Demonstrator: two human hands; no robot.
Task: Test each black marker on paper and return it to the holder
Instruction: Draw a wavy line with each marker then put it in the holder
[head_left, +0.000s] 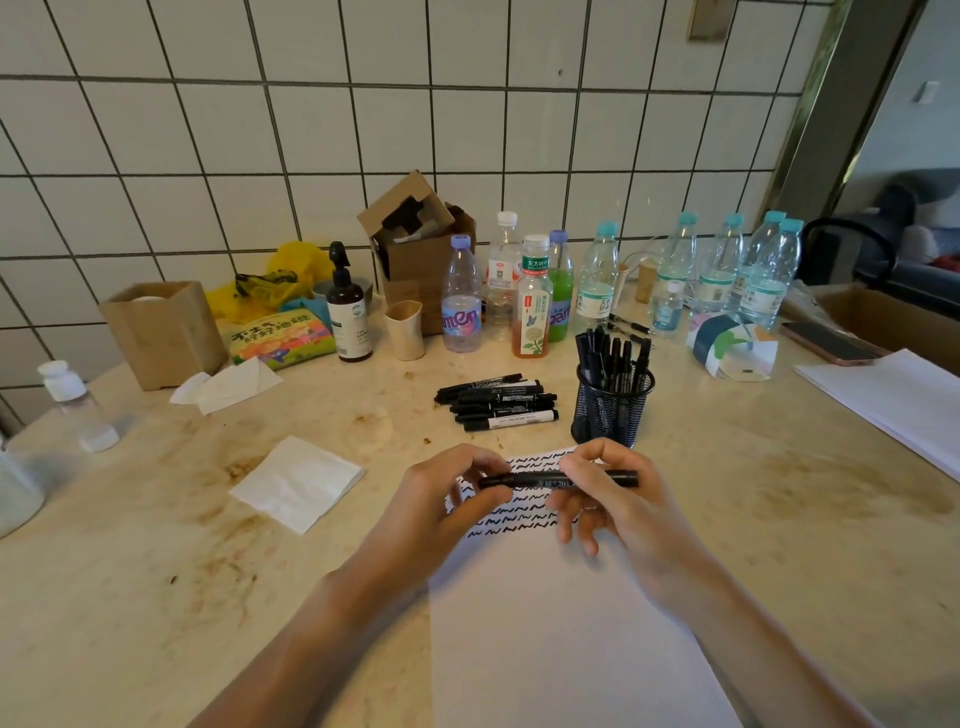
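I hold one black marker level above the white paper, which bears several rows of black squiggles. My left hand pinches the marker's left end, where the cap is. My right hand grips its barrel toward the right end. Behind the paper stands a black mesh holder with several black markers upright in it. To the left of the holder lies a pile of loose black markers on the table.
A folded napkin lies left of the paper. Along the tiled wall stand several bottles, a cardboard box, a pump bottle and a beige cup. A stack of paper and a phone lie at the right.
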